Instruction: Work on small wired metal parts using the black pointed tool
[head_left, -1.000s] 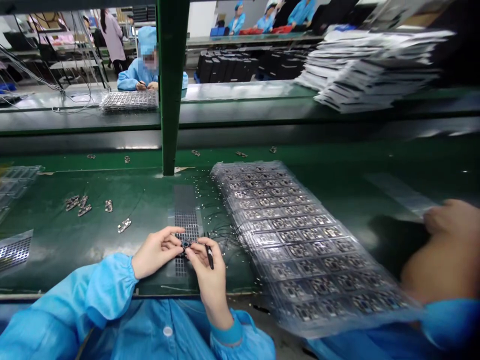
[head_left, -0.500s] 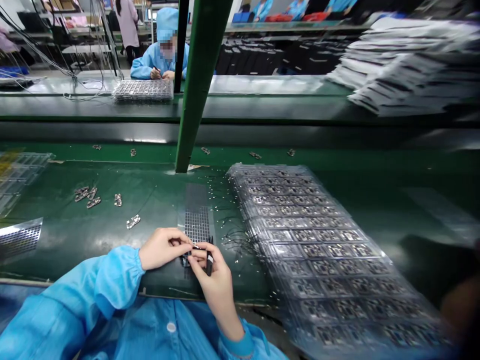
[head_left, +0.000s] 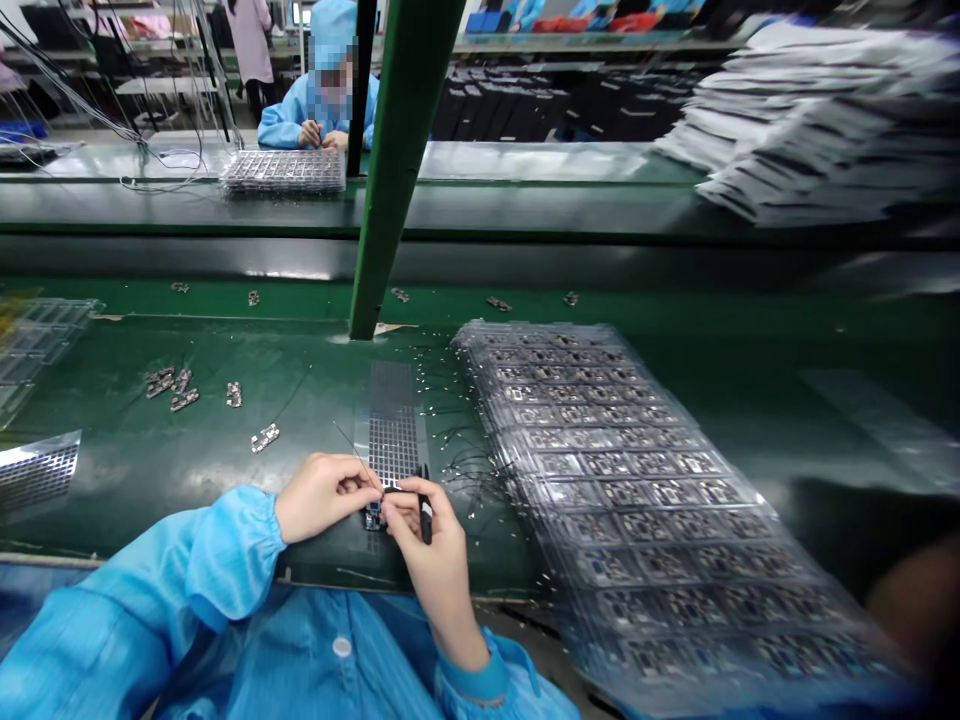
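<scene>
My left hand [head_left: 324, 495] and my right hand [head_left: 426, 555] meet at the near edge of the green bench, fingertips pinched together on a small dark component [head_left: 373, 515]. My right hand also keeps black tweezers [head_left: 424, 505] tucked between its fingers. A thin dark wire rises from the pinch toward the upper left. Just beyond the fingers lies a perforated grid strip [head_left: 391, 430]. Both arms wear light blue sleeves.
A long stack of clear trays with small parts [head_left: 630, 490] lies to the right. Loose metal parts [head_left: 174, 386] sit at left, a clear tray [head_left: 37, 472] at far left. A green post [head_left: 390, 170] stands ahead. A person in blue works behind it. A blurred hand [head_left: 911, 610] intrudes at right.
The view has shifted left and down. The other person's hand at right has drawn back toward the corner. My hands stay pinched together on the small component.
</scene>
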